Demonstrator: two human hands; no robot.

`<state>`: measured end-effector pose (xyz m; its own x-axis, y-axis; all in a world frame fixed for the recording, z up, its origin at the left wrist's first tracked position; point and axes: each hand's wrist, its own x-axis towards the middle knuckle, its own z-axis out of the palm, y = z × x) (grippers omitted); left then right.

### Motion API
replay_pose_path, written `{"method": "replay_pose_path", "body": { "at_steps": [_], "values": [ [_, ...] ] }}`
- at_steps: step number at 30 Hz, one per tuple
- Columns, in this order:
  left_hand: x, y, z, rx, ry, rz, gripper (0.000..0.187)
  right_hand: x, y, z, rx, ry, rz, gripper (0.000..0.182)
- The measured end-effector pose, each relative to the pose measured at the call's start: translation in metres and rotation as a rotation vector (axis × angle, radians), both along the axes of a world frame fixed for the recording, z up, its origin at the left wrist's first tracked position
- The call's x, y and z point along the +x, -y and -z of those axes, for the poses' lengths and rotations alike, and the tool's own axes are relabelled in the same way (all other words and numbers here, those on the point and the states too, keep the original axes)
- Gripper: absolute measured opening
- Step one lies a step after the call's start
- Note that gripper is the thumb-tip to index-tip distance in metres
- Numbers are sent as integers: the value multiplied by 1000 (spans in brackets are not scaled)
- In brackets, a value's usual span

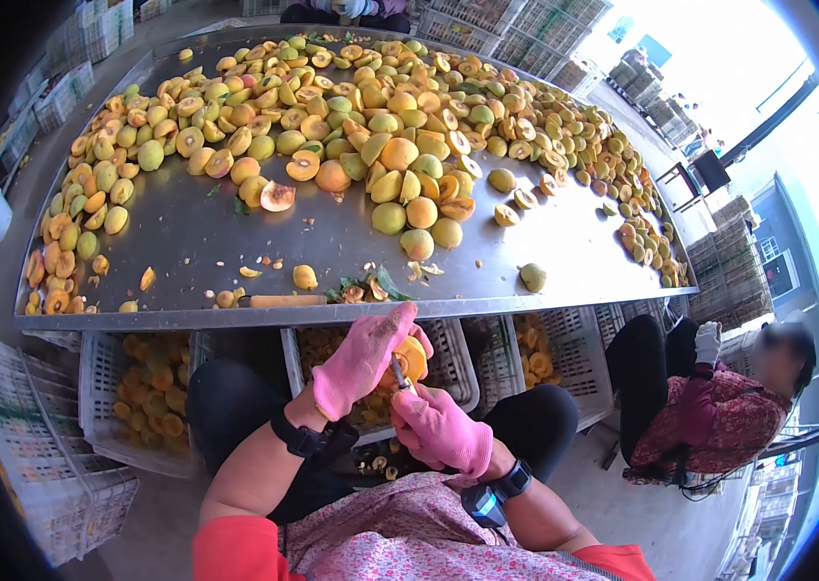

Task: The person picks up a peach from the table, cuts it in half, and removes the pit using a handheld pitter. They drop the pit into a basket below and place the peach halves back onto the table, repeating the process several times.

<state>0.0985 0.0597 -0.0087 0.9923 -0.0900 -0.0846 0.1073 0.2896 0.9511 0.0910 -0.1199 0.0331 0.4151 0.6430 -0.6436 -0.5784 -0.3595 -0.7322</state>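
Note:
My left hand (361,358), in a pink glove, is closed around a cut yellow peach (413,360) just below the table's near edge. My right hand (443,431), also gloved in pink, grips a small metal pitting tool (400,374) whose end is against the peach. The tool's handle is mostly hidden in the fist. Under both hands stands a white plastic crate (467,363) with peach pieces in it.
A metal table (264,247) bears a large heap of halved peaches (400,126). Peach scraps (363,289) and a wooden handle (285,301) lie at its near edge. Another crate (99,387) holds peaches at left. A seated person (719,416) is at right.

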Motion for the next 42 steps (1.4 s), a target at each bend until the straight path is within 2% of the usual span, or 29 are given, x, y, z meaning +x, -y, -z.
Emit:
{"method": "replay_pose_path", "body": {
  "at_steps": [3,10,12,13,14,16,17,20,21,22,23,24,25,26,28,29,34,36,42],
  "values": [
    [-1,-4,-5,-19,-91,36,66,-2,-2,6,5,62,2,40],
    [1,-10,10,-23,-116,103,65,0,0,9,-54,49,-29,40],
    [3,-9,19,109,-165,155,66,2,5,9,-88,49,-55,40],
    [3,-11,18,207,-109,198,72,3,8,7,-79,43,-73,39],
    [1,-8,16,204,-105,199,72,5,10,6,-68,44,-92,39],
    [-2,-4,7,34,-142,168,78,7,16,8,-47,10,-53,39],
    [-3,-4,4,-102,-171,192,82,8,21,11,53,-38,-17,40],
    [0,19,15,-400,-80,-62,77,6,24,19,284,-233,136,43],
    [-5,29,9,-391,-5,-202,71,9,24,23,382,-317,143,43],
    [-9,37,11,-269,119,-299,61,10,23,26,478,-411,147,43],
    [-13,40,8,-209,168,-331,57,8,21,25,491,-411,140,43],
    [-17,41,5,-150,211,-365,54,4,20,22,448,-337,116,43],
    [-20,41,3,-283,157,-392,52,-1,18,19,400,-267,96,42],
    [-21,39,3,-280,149,-394,52,-5,15,15,401,-275,96,42],
    [-17,34,1,-431,12,-352,52,-3,9,6,142,8,57,42],
    [-14,31,2,-447,-20,-324,52,0,8,8,112,25,33,41],
    [-9,22,0,-421,-84,-280,52,-5,-5,19,81,86,50,42],
    [-12,25,-9,-406,-69,-456,51,-11,-14,25,154,63,148,42],
    [-12,20,-24,-445,-45,-418,52,-21,-21,26,247,131,192,39]
  ]
}}
